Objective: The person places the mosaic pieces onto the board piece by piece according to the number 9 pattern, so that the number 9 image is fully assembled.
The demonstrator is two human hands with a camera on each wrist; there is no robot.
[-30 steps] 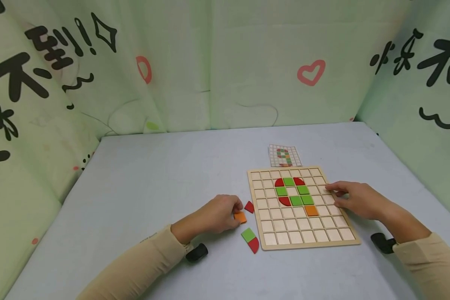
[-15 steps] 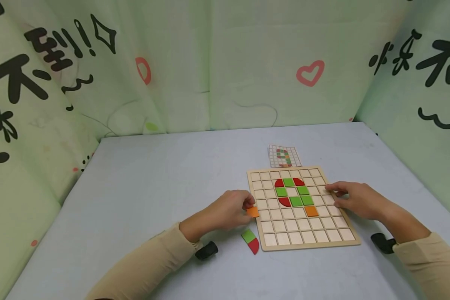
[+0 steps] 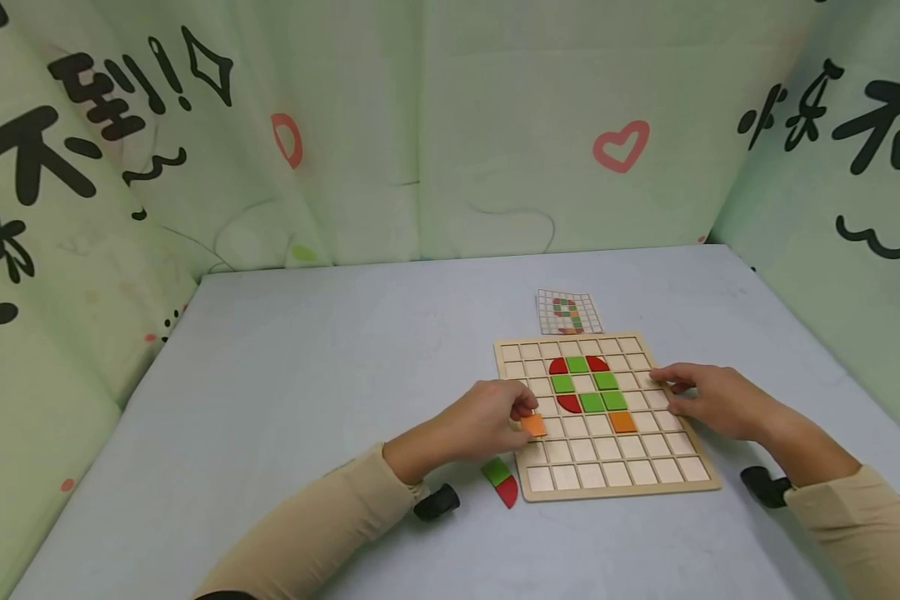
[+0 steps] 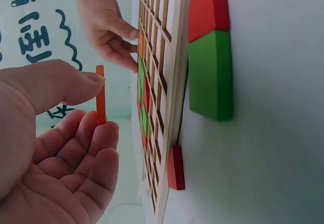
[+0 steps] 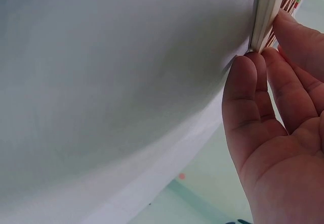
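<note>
My left hand (image 3: 476, 421) pinches a thin orange square tile (image 4: 100, 102) between thumb and fingertips, over the left side of the wooden grid board (image 3: 618, 493). My right hand (image 3: 712, 402) holds the board's right edge, thumb on the frame and fingers against the side. Red quarter-round tiles (image 3: 569, 403), green square tiles (image 3: 592, 402) and one orange square tile (image 3: 622, 422) sit in the board's cells, forming a ring with a tail. Beside the board's left edge lie a green tile (image 3: 497, 471) and a red rounded tile (image 3: 507, 492), touching.
A small printed card (image 3: 570, 312) with a coloured grid pattern lies just behind the board. A red tile (image 4: 175, 168) on the table, by the board's left edge, is hidden behind my left hand in the head view. Green printed curtains (image 3: 450, 133) surround the white table (image 3: 330, 333).
My left hand has carried the orange tile rightward from the table to over the board's left side, covering the loose red tile in the head view. My right hand stays put.
</note>
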